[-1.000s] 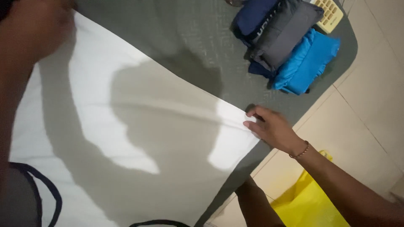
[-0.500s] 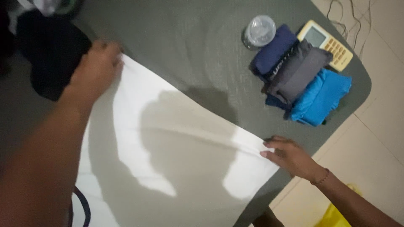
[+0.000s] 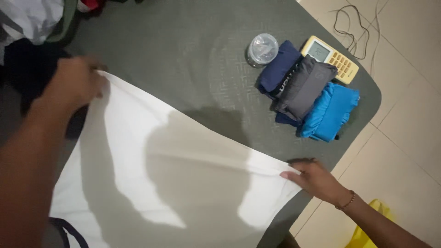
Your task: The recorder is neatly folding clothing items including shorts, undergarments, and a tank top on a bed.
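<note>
The left hand (image 3: 76, 82) at upper left and the right hand (image 3: 314, 179) at lower right each pinch a corner of the white cloth (image 3: 183, 183).

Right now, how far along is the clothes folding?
Done: three folded garments, navy, grey and bright blue, sit stacked on the grey mat. In hand: left hand and right hand hold the unfolded white cloth. Left: heaped clothes at top left.

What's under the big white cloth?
The white cloth lies spread on a dark green mat, held at its corners by the left hand and right hand. Whatever else lies beneath is covered.
</note>
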